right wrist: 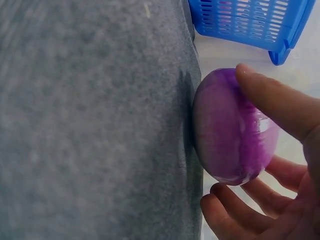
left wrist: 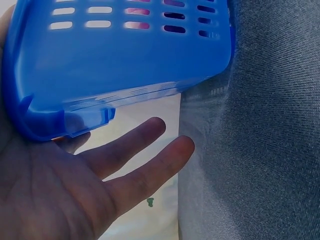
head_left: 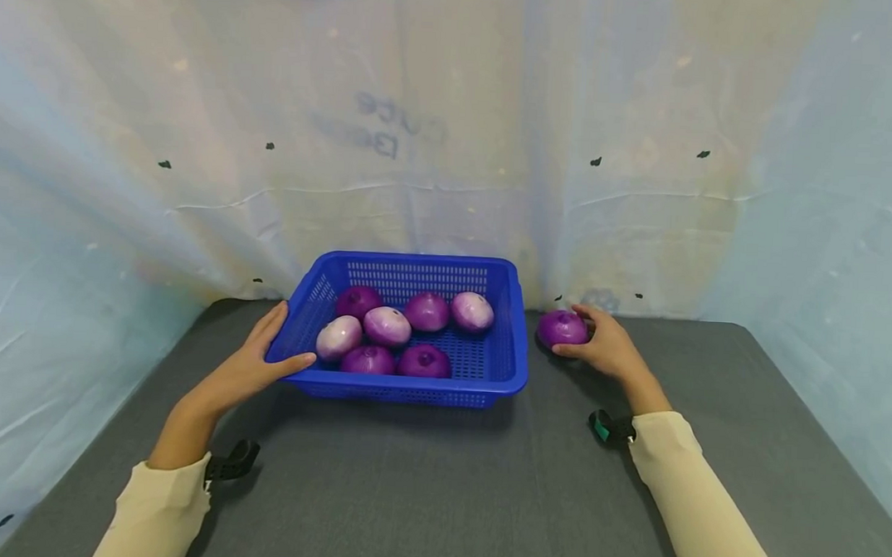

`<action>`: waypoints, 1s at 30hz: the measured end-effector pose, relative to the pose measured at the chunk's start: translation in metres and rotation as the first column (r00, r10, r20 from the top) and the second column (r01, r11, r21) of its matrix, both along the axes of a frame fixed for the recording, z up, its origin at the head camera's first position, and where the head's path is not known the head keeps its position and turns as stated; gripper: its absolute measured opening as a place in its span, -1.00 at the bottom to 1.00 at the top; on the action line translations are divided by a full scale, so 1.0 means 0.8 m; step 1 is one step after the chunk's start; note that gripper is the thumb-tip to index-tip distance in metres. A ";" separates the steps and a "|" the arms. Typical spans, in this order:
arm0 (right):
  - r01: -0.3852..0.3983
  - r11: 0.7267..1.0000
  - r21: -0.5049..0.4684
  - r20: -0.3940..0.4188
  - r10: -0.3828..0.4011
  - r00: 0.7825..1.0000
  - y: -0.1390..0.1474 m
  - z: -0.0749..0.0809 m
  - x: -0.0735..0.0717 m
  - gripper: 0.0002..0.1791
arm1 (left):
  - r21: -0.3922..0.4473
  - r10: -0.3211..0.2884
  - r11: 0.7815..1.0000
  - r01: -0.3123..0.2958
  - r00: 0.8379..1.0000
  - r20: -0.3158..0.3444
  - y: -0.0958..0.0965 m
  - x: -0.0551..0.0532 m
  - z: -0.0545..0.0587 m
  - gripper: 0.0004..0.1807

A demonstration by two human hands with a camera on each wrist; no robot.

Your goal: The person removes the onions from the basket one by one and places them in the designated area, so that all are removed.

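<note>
A blue plastic basket point(head_left: 404, 382) with slotted walls stands on the dark table, holding several purple and purple-white onions point(head_left: 425, 361). My left hand point(head_left: 243, 369) rests at its left front corner, thumb over the front rim and fingers along the left side. The left wrist view shows the palm against the rim of the basket point(left wrist: 125, 60), with two fingers extended free below it. To the right of the basket, my right hand point(head_left: 603, 343) holds a purple onion point(head_left: 561, 328) between thumb and fingers. Seen from the right wrist, this onion point(right wrist: 230, 130) is close against the cloth.
A dark grey cloth covers the table point(head_left: 422, 485). Behind it and along both sides hang pale sheets point(head_left: 452, 146) with small dark marks. Black bands point(head_left: 232, 460) circle both wrists.
</note>
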State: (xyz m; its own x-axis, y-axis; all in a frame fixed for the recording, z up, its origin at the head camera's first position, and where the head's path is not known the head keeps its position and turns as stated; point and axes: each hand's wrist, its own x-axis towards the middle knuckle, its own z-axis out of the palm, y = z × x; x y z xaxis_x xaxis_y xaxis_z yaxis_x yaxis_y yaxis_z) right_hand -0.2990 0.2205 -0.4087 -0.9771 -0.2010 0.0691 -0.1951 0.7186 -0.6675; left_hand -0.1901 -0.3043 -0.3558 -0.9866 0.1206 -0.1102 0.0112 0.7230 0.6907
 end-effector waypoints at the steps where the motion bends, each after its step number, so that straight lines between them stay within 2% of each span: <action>1: -0.003 1.000 0.000 0.002 0.003 1.000 0.000 0.001 0.000 0.03 | -0.002 0.000 1.000 0.000 1.000 0.001 0.000 0.000 0.000 0.16; 7: 0.000 1.000 0.013 -0.003 0.000 1.000 0.002 0.011 0.002 0.08 | -0.004 -0.003 1.000 0.003 1.000 -0.003 0.000 -0.002 0.002 0.17; 13: 0.029 0.999 0.036 -0.047 -0.028 0.999 -0.003 0.027 0.005 0.12 | -0.003 -0.006 1.000 0.006 1.000 -0.005 -0.001 -0.004 0.002 0.16; 22: -0.011 1.000 0.022 -0.125 0.014 0.992 -0.029 0.057 0.023 0.02 | -0.003 0.008 1.000 -0.008 1.000 0.005 -0.005 -0.003 -0.002 0.17; 30: -0.150 0.989 0.014 -0.186 0.150 0.971 -0.059 0.076 0.041 -0.12 | -0.001 0.008 1.000 -0.008 1.000 0.006 0.002 -0.003 -0.001 0.18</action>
